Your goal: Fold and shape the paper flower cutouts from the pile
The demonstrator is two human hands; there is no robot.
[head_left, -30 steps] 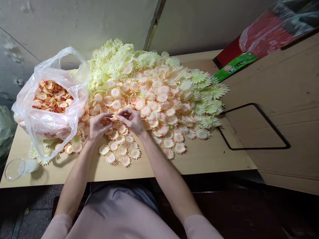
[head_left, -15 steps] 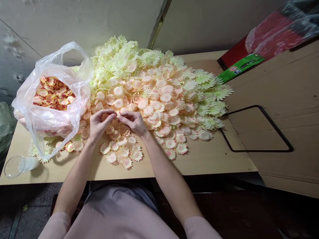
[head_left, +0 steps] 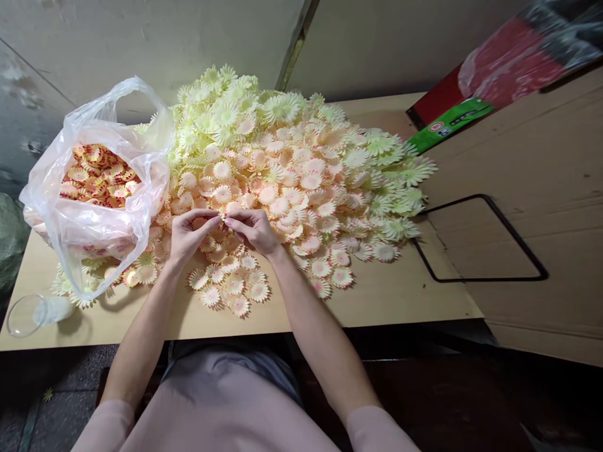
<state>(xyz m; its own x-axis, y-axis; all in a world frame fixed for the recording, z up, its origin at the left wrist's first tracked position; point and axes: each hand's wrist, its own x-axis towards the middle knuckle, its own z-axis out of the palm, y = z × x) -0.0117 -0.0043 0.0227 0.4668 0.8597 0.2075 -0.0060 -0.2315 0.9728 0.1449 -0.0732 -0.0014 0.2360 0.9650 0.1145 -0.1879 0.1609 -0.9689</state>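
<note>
A large heap of cream and pale pink flower-shaped petals (head_left: 292,163) covers the wooden table (head_left: 400,295). My left hand (head_left: 188,235) and my right hand (head_left: 252,229) meet above the near edge of the heap, fingertips pinched together on a small petal piece (head_left: 222,220) between them. Several loose pink-centred petals (head_left: 230,285) lie flat just below my hands. A clear plastic bag (head_left: 94,188) full of red-and-yellow petals stands to the left of my left hand.
A clear glass jar (head_left: 28,314) lies on its side at the table's front left corner. A black wire frame (head_left: 480,238) rests on cardboard to the right. A red and green package (head_left: 452,107) sits at the back right.
My hands have drawn closer together, fingertips now touching in a pinch. The view shifted slightly.
</note>
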